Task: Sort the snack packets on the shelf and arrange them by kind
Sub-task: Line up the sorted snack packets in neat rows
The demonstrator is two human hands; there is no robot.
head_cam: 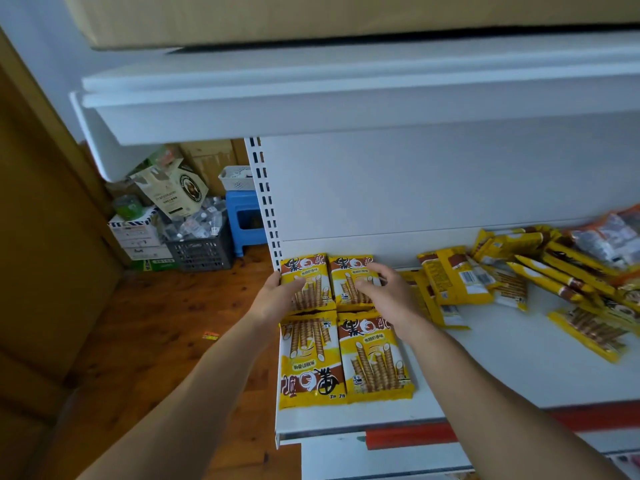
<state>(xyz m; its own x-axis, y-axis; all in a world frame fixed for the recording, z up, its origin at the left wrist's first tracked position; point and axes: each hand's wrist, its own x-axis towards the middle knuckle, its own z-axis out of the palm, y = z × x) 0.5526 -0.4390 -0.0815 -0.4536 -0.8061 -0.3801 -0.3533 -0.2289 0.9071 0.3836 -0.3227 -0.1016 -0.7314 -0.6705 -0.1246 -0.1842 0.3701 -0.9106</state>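
L hand (282, 296) & R hand (384, 292) rest on rear pkts (346, 265), long axes front-back.

light: soft, even, bluish | shadows: faint | focus: slightly soft | edges: wide-angle bowing, blurred

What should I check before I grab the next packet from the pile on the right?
1. Back two packets side by side against the back wall: ok.
2. Front row facing one way: not ok. The front left packet lies upside down beside the front right packet.
3. Hands off the block: not ok. The left hand and right hand both rest on the back row.
4. Bare shelf right of the block: ok.
5. Pile sorted: not ok. It is jumbled, with orange packets at its far end.
6. More packets under the four: cannot tell.
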